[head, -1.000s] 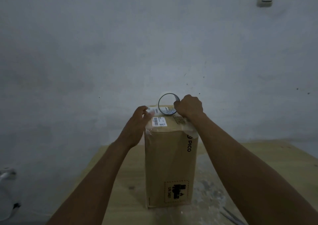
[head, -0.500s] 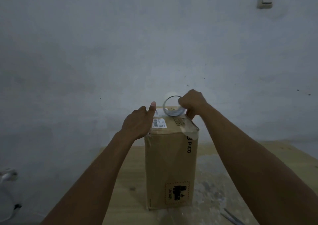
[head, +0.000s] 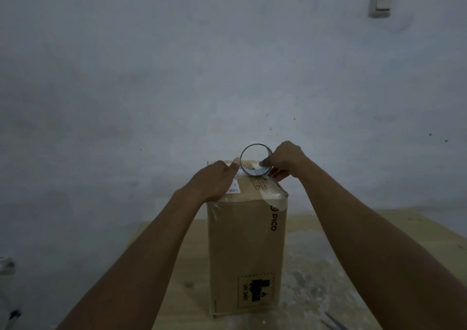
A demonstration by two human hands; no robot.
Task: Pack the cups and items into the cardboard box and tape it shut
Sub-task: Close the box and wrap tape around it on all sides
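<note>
A tall closed cardboard box (head: pixel 245 248) marked PICO stands upright on the wooden table (head: pixel 171 274), with clear tape over its top edges. My right hand (head: pixel 285 159) grips a nearly spent roll of clear tape (head: pixel 254 163), held on edge over the far part of the box top. My left hand (head: pixel 214 180) lies on the top's left side, thumb stretched toward the roll and pressing the tape down near a white label (head: pixel 233 188). The box's contents are hidden.
A bare grey wall (head: pixel 177 77) rises right behind the table, with a light switch (head: pixel 381 3) at upper right. A thin dark tool (head: pixel 333 321) lies on the table at lower right. A white object (head: pixel 7 266) shows at the left edge.
My left hand slid from the box's left edge onto its top, thumb reaching toward the roll. My right hand turned the tape roll and brought it slightly nearer along the top.
</note>
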